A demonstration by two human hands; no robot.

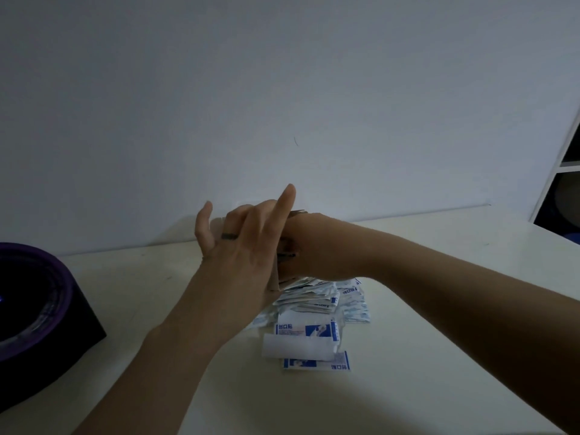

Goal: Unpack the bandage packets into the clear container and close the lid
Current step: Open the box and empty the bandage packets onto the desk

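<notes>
My left hand (244,255), a dark ring on one finger, and my right hand (320,249) meet above the table. Between them they hold a small bandage box (287,257), of which only thin dark edges show. My left index and little fingers point straight up, while the middle fingers and thumb curl round the box. My right hand's fingers are hidden behind the left hand. Directly below lies a heap of white and blue bandage packets (314,301), with several loose packets (317,364) spread toward me. I cannot make out the clear container.
The white table (423,356) runs back to a plain wall. A dark purple round object on a black base (34,309) stands at the left edge. A white shelf unit (565,164) stands at the far right.
</notes>
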